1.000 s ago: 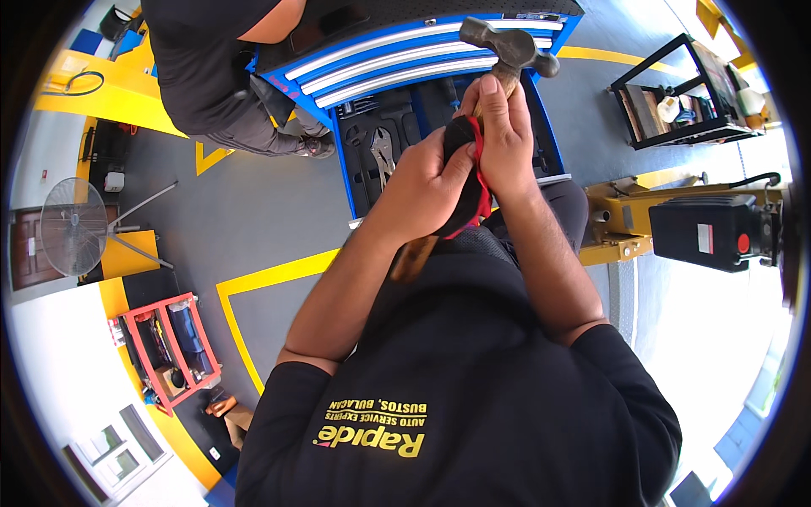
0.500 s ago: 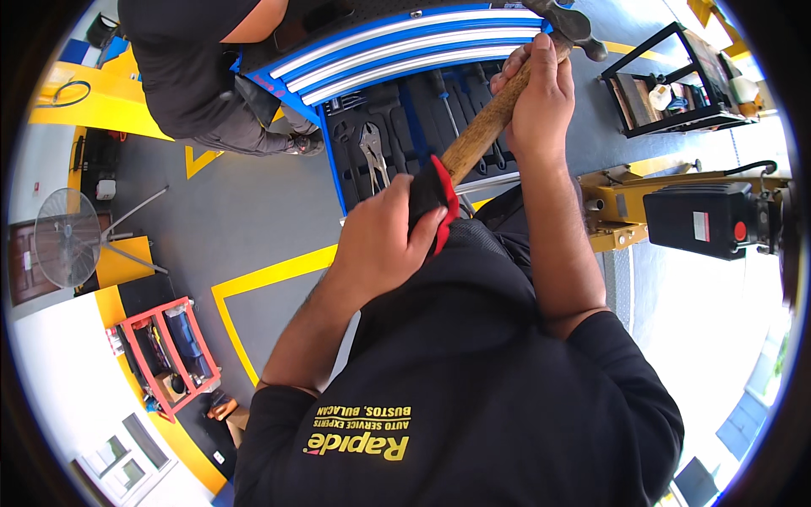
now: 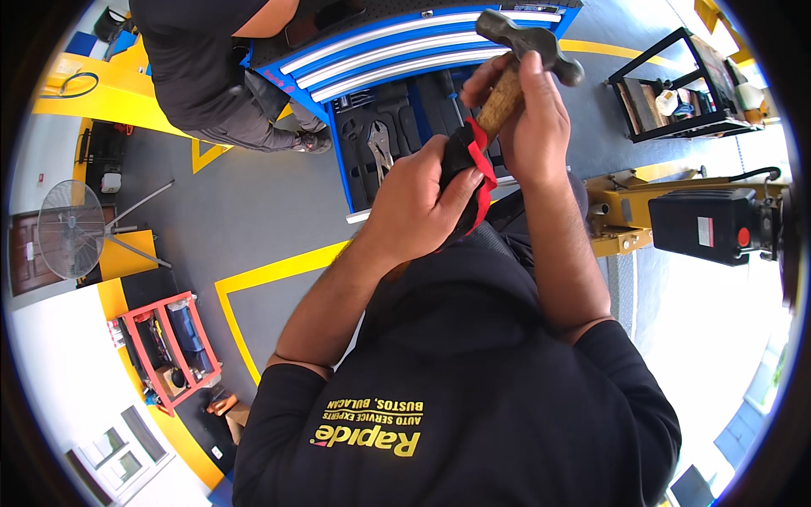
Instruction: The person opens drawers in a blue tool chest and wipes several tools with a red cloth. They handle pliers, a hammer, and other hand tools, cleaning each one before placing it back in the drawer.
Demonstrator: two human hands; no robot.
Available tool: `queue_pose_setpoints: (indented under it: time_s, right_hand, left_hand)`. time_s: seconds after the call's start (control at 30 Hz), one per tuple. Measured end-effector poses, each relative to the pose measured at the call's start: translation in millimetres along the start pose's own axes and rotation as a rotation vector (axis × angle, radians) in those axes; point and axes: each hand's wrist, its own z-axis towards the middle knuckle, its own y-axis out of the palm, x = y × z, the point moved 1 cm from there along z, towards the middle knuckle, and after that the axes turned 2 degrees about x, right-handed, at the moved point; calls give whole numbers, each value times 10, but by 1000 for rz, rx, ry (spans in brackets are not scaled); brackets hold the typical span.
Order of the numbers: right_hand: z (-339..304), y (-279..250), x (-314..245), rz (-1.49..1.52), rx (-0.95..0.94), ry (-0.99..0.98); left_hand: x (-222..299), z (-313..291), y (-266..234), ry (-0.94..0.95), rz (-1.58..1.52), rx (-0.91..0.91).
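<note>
A ball-peen hammer (image 3: pixel 503 98) with a dark metal head and a wooden handle is held tilted in front of my chest, its head up and to the right. My right hand (image 3: pixel 539 127) grips the handle just below the head, thumb along it. My left hand (image 3: pixel 418 203) is closed around a black cloth with a red edge (image 3: pixel 480 173), which wraps the handle lower down. The handle's lower end is hidden by the cloth and hand. Beyond both hands, an open tool drawer (image 3: pixel 359 196) holds locking pliers (image 3: pixel 379 145) and other tools in dark foam cutouts.
The blue tool cabinet (image 3: pixel 380 52) stands ahead. Another person (image 3: pixel 198 72) is at its left. A black metal cart (image 3: pixel 667 84) stands far right, near yellow equipment with a black box (image 3: pixel 705 224). At left are a pedestal fan (image 3: pixel 72 228) and a red shelf rack (image 3: pixel 173 351).
My left hand and the cloth have moved up the handle toward the head, nearer my right hand. The hammer head has come lower and to the left.
</note>
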Motion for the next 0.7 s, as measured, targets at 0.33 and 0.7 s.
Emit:
queue_pose_setpoints:
  time_s: [0.33,0.7]
  right_hand:
    - [-350,-129,280,111,-273,298]
    - [-869,258,308,-357,-358,479]
  left_hand:
    - [-140,319,-46,35,-288,261]
    - [-67,385,-238,222,-440,416]
